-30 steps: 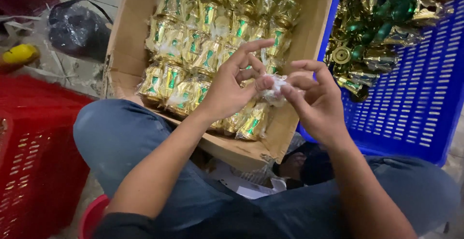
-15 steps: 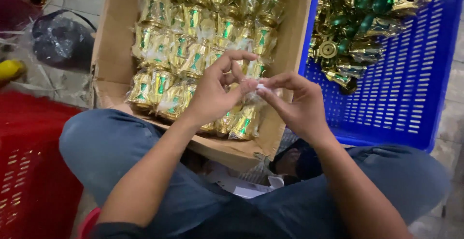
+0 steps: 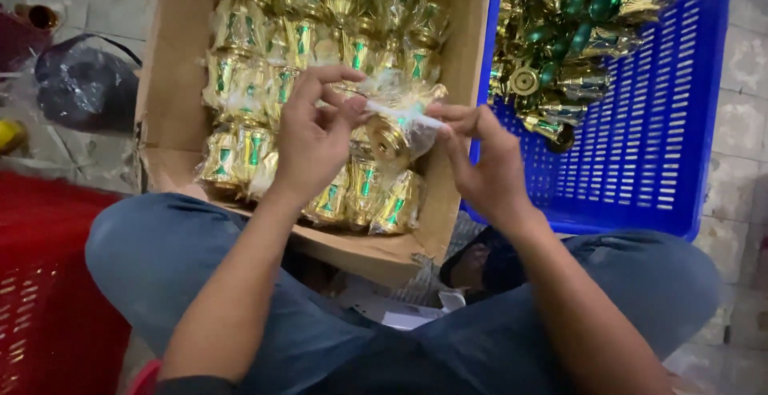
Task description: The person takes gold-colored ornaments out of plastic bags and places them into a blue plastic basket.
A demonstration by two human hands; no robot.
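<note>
Head view, looking down at a seated person's lap. The left hand (image 3: 314, 135) and right hand (image 3: 484, 159) meet above a cardboard box (image 3: 172, 83), each pinching with thumb and fingertips one side of a clear plastic wrapper (image 3: 400, 99) — the remaining fingers loosely curled. Inside the wrapper sits a gold ornament (image 3: 390, 141), held just over the box's near right corner. The box is packed with rows of wrapped gold-and-green ornaments (image 3: 264, 51). To the right, touching the box, stands a blue slotted crate (image 3: 664, 123) holding a heap of unwrapped gold-and-green pieces (image 3: 560, 51). A red crate (image 3: 40, 283) lies at lower left — a dark plastic bag (image 3: 80, 83) rests beyond it.
</note>
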